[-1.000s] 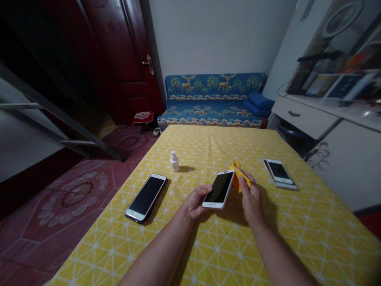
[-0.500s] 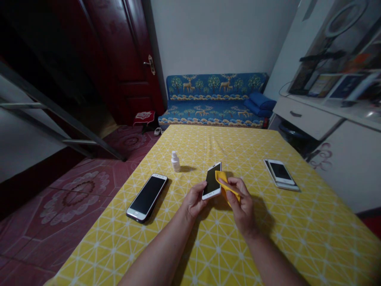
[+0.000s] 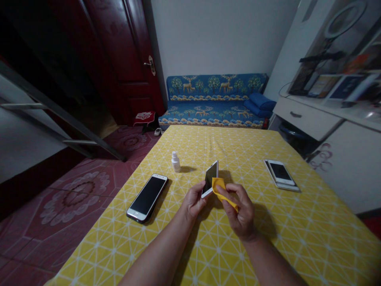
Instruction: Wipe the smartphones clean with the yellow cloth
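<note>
A white smartphone (image 3: 210,178) with a dark screen is tilted up above the table, and my left hand (image 3: 195,200) grips it by its lower left edge. My right hand (image 3: 242,209) pinches a folded yellow cloth (image 3: 219,186), which lies against the phone's lower right edge and covers part of it. To the left, a larger white phone in a black case (image 3: 148,197) lies face up. A small white bottle (image 3: 175,162) stands upright behind my left hand. Off to the right, two stacked white phones (image 3: 281,173) rest flat.
A yellow cloth with white lines (image 3: 220,254) covers the table. Beyond its far edge is a blue patterned sofa (image 3: 214,105). A white cabinet (image 3: 336,147) stands at the right, a metal ladder (image 3: 74,115) and a dark red door (image 3: 125,59) at the left.
My left hand has turned the phone, so its screen appears narrower. The yellow cloth in my right hand has moved slightly down along the phone's right edge. Everything else stays put.
</note>
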A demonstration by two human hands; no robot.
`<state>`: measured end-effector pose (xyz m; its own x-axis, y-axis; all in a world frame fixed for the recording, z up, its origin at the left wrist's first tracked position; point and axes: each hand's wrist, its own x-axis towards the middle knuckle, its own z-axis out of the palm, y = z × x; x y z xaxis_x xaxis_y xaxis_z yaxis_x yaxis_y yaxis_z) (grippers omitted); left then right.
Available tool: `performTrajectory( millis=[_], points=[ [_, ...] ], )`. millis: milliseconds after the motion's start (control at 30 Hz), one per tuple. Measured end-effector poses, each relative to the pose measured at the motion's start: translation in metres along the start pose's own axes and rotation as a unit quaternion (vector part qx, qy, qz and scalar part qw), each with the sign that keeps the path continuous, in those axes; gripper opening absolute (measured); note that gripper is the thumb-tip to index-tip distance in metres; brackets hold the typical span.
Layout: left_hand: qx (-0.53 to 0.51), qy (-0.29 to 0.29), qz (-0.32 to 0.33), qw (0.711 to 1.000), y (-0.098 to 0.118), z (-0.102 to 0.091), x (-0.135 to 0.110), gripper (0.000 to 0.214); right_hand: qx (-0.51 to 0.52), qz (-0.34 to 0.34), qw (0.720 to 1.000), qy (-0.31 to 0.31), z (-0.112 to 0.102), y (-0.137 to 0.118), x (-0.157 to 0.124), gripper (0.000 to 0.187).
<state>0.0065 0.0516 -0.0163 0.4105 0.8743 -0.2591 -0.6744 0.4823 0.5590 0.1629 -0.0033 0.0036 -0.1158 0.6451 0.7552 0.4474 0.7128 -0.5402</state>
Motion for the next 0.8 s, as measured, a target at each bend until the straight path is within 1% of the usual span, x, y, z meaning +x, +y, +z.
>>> performTrajectory(
  millis=[167, 300, 367, 467, 600, 700, 800],
  points=[
    [-0.008, -0.056, -0.007, 0.998, 0.001, 0.010, -0.009, 0.015, -0.018, 0.045, 0.997, 0.053, -0.002, 0.013, 0.003, 0.039],
    [0.008, -0.122, -0.036, 0.992, 0.000, 0.014, -0.013, 0.027, -0.046, 0.087, 0.989, 0.114, -0.008, 0.024, 0.008, 0.031],
    [0.017, -0.145, -0.058, 0.988, -0.001, 0.013, -0.013, 0.033, -0.067, 0.109, 0.982, 0.140, -0.011, 0.029, 0.009, 0.030],
    [0.029, -0.152, -0.079, 0.985, -0.001, 0.010, -0.012, 0.035, -0.080, 0.132, 0.973, 0.171, -0.014, 0.032, 0.011, 0.031],
    [0.047, -0.171, -0.080, 0.981, -0.005, 0.006, -0.010, 0.030, -0.041, 0.179, 0.963, 0.200, -0.014, 0.031, 0.014, 0.030],
    [0.054, -0.185, -0.072, 0.979, -0.008, 0.005, -0.009, 0.033, -0.017, 0.205, 0.957, 0.207, -0.013, 0.030, 0.014, 0.029],
    [0.052, -0.180, -0.062, 0.980, -0.009, 0.006, -0.009, 0.033, -0.014, 0.213, 0.956, 0.204, -0.011, 0.028, 0.012, 0.028]
  ],
)
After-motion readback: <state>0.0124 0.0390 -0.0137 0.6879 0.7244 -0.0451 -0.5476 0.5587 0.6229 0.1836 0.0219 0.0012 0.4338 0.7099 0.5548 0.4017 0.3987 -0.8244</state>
